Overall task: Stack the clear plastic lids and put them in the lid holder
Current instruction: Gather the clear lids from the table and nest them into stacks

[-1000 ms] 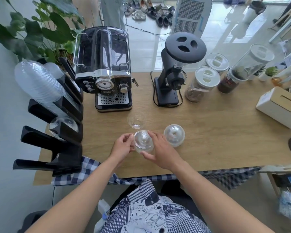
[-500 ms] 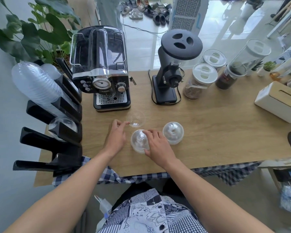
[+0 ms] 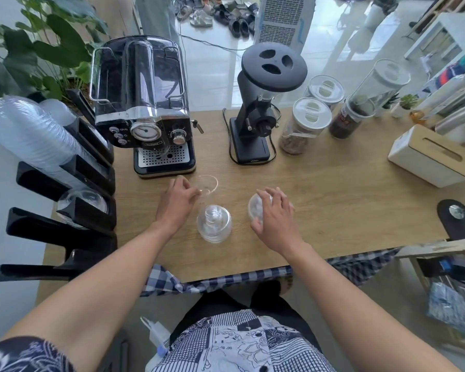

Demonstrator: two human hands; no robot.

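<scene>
Three clear dome lids sit loose on the wooden counter [image 3: 333,200] in front of you. The middle one [image 3: 214,223], which may already be more than one nested, stands dome-up between your wrists and neither hand touches it. Your left hand [image 3: 178,204] reaches to the far lid [image 3: 207,183], which lies rim-up just in front of the espresso machine [image 3: 145,114]; your fingertips pinch its near rim, probably because the thin edge is the easiest part to lift. Your right hand [image 3: 273,213] cups over the right-hand lid [image 3: 255,208], fingers spread across the dome and thumb at the near edge, a grip that suits carrying it onto the middle lid. Whether it has left the counter I cannot tell.

Stacking seems to be underway, with nothing carried to storage yet. The black lid holder [image 3: 65,210] stands at your left edge, one slot already cradling a dome lid [image 3: 81,200], with a long sleeve of clear cups [image 3: 30,135] above it.
</scene>
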